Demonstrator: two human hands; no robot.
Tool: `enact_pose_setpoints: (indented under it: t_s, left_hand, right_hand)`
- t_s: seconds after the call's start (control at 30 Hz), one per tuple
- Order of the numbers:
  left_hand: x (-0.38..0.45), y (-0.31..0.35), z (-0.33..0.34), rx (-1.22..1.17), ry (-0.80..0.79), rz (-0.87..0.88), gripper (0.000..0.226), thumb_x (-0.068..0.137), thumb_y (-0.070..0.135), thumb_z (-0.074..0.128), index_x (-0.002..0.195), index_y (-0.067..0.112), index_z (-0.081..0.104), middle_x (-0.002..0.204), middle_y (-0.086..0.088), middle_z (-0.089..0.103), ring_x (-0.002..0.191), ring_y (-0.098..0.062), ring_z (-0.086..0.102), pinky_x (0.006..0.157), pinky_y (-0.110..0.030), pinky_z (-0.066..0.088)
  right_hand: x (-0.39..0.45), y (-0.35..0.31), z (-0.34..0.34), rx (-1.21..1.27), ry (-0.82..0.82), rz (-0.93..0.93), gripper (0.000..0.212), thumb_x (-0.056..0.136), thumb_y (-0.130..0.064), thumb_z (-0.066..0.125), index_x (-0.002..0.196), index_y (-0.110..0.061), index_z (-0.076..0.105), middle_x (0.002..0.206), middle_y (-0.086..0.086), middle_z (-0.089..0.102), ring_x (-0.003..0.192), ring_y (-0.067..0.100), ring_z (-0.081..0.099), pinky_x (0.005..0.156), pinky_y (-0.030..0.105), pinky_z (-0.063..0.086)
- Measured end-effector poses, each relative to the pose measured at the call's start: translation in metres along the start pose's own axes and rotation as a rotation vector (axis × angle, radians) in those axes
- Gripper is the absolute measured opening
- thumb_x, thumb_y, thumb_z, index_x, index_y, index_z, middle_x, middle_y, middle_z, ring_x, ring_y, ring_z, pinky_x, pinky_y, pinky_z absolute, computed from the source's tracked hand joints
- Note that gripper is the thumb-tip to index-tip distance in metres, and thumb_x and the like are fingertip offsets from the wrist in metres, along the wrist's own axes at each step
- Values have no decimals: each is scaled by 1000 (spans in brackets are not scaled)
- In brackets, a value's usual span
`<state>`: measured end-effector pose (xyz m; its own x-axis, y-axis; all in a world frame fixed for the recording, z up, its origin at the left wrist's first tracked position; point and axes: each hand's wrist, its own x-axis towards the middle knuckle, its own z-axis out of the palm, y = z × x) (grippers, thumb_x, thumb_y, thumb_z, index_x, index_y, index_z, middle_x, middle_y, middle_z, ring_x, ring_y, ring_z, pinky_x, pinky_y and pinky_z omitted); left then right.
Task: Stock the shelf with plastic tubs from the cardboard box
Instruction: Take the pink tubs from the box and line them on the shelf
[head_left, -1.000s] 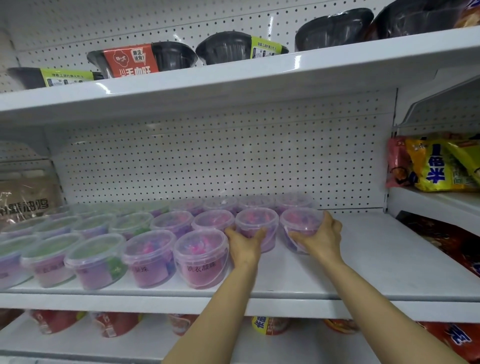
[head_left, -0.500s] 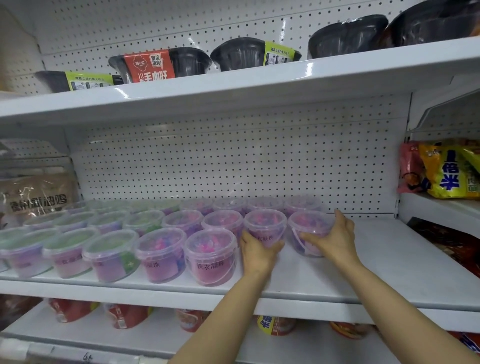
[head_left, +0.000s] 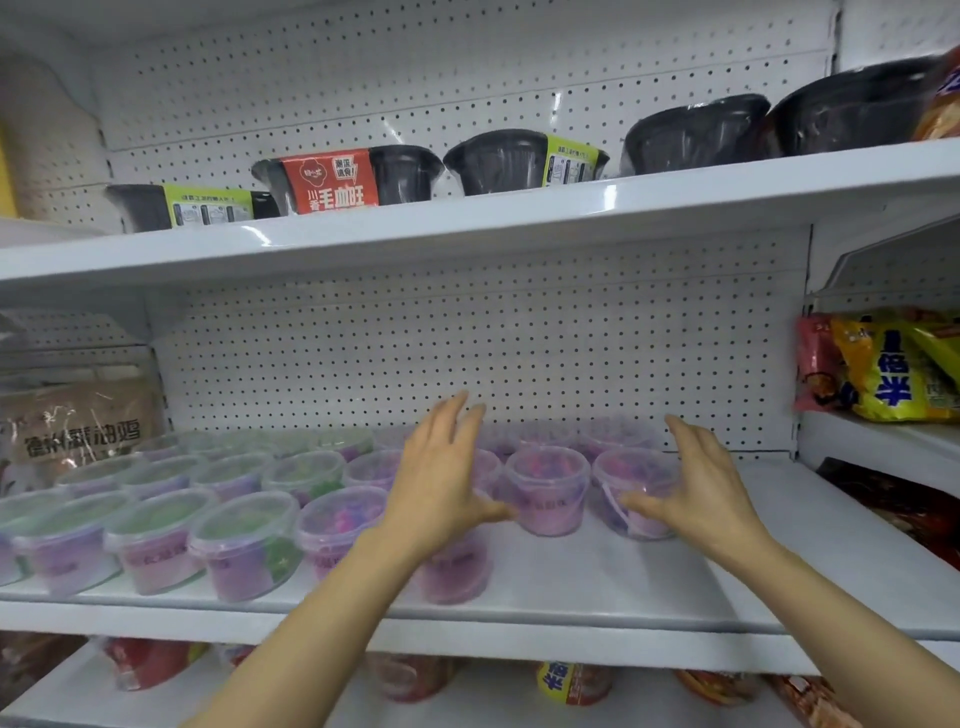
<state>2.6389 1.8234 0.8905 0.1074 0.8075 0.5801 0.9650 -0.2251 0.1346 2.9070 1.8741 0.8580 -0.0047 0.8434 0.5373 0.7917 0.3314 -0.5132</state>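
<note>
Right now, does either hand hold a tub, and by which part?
Nothing is held. The left hand and right hand are open, beside the pink tubs on the shelf.

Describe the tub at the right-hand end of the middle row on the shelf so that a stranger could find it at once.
Start at the white middle shelf and follow its rows of lidded tubs to the right. The rightmost pink tub stands by the open right hand; unlike its neighbours, it has only bare shelf on its right.
</note>
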Motion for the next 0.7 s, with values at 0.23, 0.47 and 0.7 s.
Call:
enact_pose_setpoints:
  t_s: [0.23,0.47,0.7]
  left_hand:
    - [14,-87,-27,93,-71,150,133,61,75,75,160,20,6,166,2,6,152,-18,4,122,-29,1]
    - [36,-166,-17,65,-203,308,149,44,97,51,159,23,-6,167,4,-7,153,-20,-5,125,-38,1]
    - [29,-173,-18,-181,-322,507,145,52,81,74,160,23,-2,167,4,-4,153,-18,-2,124,-36,7]
  right_hand:
    - [-20,-50,1,-145,28,-20,119,59,-52,86,153,-20,20,153,5,30,139,24,30,115,38,29]
    - [-41,-123,36,-277,105,128,119,65,-57,80,153,-19,11,155,3,24,140,21,26,114,34,26]
    - [-98,-184,44,-457,112,287,117,66,-62,76,153,-16,11,152,2,26,138,23,27,114,33,24]
